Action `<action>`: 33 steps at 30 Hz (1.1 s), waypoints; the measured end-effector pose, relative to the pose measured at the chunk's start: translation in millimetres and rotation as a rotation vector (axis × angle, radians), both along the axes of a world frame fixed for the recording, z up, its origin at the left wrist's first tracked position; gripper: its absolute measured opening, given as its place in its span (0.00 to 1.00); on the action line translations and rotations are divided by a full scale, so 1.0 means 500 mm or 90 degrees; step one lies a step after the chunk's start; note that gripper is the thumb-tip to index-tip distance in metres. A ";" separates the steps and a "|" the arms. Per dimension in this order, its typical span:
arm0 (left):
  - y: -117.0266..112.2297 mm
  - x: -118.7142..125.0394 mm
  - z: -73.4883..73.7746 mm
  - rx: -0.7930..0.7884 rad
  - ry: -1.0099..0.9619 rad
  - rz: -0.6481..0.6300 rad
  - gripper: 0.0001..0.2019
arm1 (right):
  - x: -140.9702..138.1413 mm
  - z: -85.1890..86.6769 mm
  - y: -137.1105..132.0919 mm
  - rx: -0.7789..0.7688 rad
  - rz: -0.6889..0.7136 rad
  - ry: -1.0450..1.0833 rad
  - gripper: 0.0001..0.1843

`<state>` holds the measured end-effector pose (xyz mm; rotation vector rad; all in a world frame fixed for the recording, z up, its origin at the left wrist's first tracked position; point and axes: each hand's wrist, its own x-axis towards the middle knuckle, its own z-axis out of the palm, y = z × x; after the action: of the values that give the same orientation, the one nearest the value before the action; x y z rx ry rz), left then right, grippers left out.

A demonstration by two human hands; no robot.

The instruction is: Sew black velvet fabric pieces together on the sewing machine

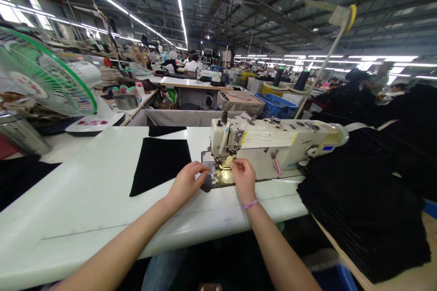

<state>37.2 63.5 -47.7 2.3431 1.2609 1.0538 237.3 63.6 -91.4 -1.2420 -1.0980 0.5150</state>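
Observation:
A white industrial sewing machine [269,136] stands on the pale table, its lamp lighting the metal needle plate [223,177]. My left hand [187,183] is just left of the plate, thumb and index finger drawn together in a pinch. Close to the right side of the presser foot [220,163], my right hand [245,179] pinches too, with a beaded bracelet on its wrist. Whatever either hand pinches is too small to make out. Beside my left hand lies a flat black fabric piece [160,163], with another black piece [167,130] behind it.
A large stack of black fabric [362,200] rises at the right. Pink-handled snips [276,164] rest against the machine's base. At the left stand a green-rimmed fan [44,72] and a metal flask [22,134]. Behind the machine is a blue crate [278,107].

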 end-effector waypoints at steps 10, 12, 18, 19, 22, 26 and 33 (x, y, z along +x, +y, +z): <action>0.026 0.074 0.001 -0.010 -0.186 0.107 0.08 | -0.027 -0.017 0.006 -0.040 0.005 0.066 0.14; 0.031 0.078 -0.004 -0.022 -0.206 0.122 0.09 | -0.031 -0.022 0.007 -0.072 0.008 0.027 0.12; 0.036 0.073 -0.030 -0.069 -0.243 0.159 0.10 | -0.031 -0.001 0.025 -0.162 -0.018 -0.197 0.05; 0.035 0.071 -0.034 -0.077 -0.247 0.164 0.10 | -0.031 0.006 0.028 -0.173 -0.025 -0.236 0.04; 0.032 0.067 -0.041 -0.096 -0.258 0.171 0.11 | -0.034 0.022 0.036 -0.210 -0.038 -0.334 0.05; 0.027 0.068 -0.040 -0.114 -0.271 0.168 0.11 | -0.043 0.030 0.044 -0.253 -0.037 -0.422 0.07; 0.021 0.072 -0.040 -0.129 -0.281 0.158 0.13 | -0.048 0.035 0.052 -0.295 -0.032 -0.524 0.09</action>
<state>73.4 73.8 -67.9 1.7116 1.4201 1.3530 213.5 89.4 -73.7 -1.9744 -1.6778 0.2085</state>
